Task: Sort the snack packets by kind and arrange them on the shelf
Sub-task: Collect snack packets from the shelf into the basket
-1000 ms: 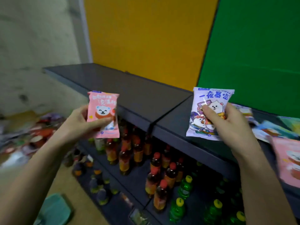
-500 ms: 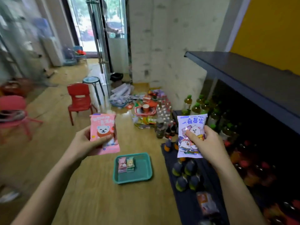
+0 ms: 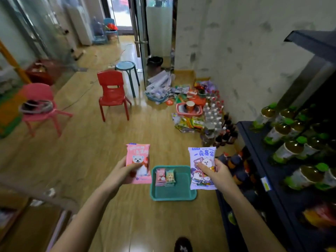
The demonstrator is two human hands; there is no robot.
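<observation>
My left hand (image 3: 122, 173) holds a pink snack packet (image 3: 138, 154) with a white bear on it, upright, above the wooden floor. My right hand (image 3: 217, 174) holds a pale purple snack packet (image 3: 202, 157) with cartoon animals and blue lettering. Between and below the two hands a teal tray (image 3: 172, 194) lies on the floor with two small stacks of packets (image 3: 165, 176), one pink and one green. The dark shelf (image 3: 260, 171) stands at the right, its lower levels filled with bottles (image 3: 289, 150).
A pile of snack bags, cups and water bottles (image 3: 196, 113) lies against the wall ahead. A red chair (image 3: 112, 93), a pink chair (image 3: 39, 106) and a blue stool (image 3: 127, 70) stand on the floor. Dark bottles (image 3: 234, 162) crowd the shelf's foot.
My view has swung from the top shelf leftward and down to the floor and tray. Both hands still hold their packets and have come lower, nearer the tray.
</observation>
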